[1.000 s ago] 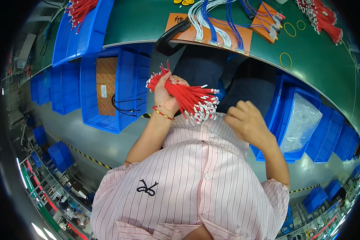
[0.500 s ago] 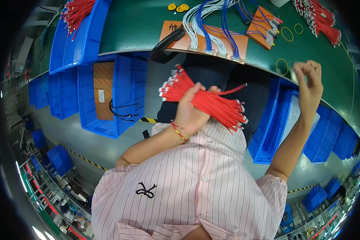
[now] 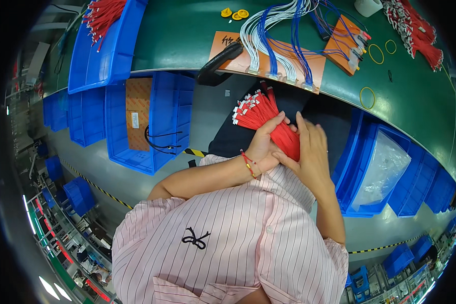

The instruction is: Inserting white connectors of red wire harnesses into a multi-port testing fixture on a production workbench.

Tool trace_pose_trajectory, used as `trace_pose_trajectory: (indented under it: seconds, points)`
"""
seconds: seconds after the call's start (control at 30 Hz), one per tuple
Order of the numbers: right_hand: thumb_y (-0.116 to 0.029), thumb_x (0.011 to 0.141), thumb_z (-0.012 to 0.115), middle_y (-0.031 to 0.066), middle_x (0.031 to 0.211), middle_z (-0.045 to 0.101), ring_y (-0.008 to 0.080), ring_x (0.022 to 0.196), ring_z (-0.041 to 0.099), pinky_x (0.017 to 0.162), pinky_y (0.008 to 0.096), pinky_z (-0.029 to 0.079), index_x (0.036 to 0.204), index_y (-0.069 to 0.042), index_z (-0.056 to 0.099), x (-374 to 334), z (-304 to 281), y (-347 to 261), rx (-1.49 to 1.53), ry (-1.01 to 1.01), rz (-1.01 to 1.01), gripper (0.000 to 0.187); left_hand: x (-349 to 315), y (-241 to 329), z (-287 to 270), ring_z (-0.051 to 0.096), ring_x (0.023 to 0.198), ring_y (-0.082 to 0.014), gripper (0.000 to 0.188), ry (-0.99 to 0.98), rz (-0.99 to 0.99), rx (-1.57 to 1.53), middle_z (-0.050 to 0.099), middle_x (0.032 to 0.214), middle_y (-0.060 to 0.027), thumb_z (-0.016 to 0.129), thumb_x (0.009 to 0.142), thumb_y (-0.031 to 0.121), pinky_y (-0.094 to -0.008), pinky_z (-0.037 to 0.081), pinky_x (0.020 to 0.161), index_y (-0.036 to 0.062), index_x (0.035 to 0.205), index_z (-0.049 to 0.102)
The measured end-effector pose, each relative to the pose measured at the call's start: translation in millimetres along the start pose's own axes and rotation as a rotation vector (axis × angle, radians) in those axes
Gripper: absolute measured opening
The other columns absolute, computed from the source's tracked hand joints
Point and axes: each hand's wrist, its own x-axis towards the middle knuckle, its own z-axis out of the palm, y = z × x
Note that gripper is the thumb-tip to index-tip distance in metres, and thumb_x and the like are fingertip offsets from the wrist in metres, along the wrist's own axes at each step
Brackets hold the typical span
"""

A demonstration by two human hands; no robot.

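Both hands closed around one bundle of red wires [image 3: 268,126] at centre frame, just below the green bench [image 3: 187,35] edge — left hand [image 3: 263,149] wrapped underneath, right hand [image 3: 309,152] pressed flat along its side, fingers nearly straight. White-tipped ends fanned toward upper left. Best squared by tapping ends level, keeping grip firm near the middle — loose strands likely to slip otherwise.

A bundle of red wires [image 3: 268,121] with white terminal ends, tilted up-left above the lap.
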Motion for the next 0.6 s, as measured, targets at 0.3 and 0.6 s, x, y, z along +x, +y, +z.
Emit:
trace_pose_trajectory:
  seconds: [0.3, 0.6]
  points:
    - [-0.028, 0.070, 0.082, 0.0199, 0.092, 0.067, 0.0361, 0.078, 0.065, 0.076, 0.0416, 0.052, 0.145, -0.006, 0.034, 17.2, -27.1, 2.7, 0.432, -0.295, 0.127, 0.092, -24.2, 9.4, 11.0, 0.055, 0.115, -0.0243, 0.019, -0.349, 0.127, 0.236, 0.060, 0.109, -0.0116, 0.052, 0.100, 0.019, -0.0403, 0.041, 0.107, 0.0042, 0.110, 0.057]
    - [-0.018, 0.065, 0.080, 0.0097, 0.086, 0.062, 0.0274, 0.083, 0.060, 0.077, 0.0369, 0.045, 0.129, -0.001, 0.051, 32.9, 5.1, 18.4, -0.285, -0.257, -0.113, 0.072, -23.9, 46.1, -32.5, 0.053, 0.123, -0.0246, 0.032, -0.080, -0.135, 0.241, 0.056, 0.131, -0.0133, 0.054, 0.100, 0.028, -0.0385, 0.039, 0.109, 0.0075, 0.124, 0.055]
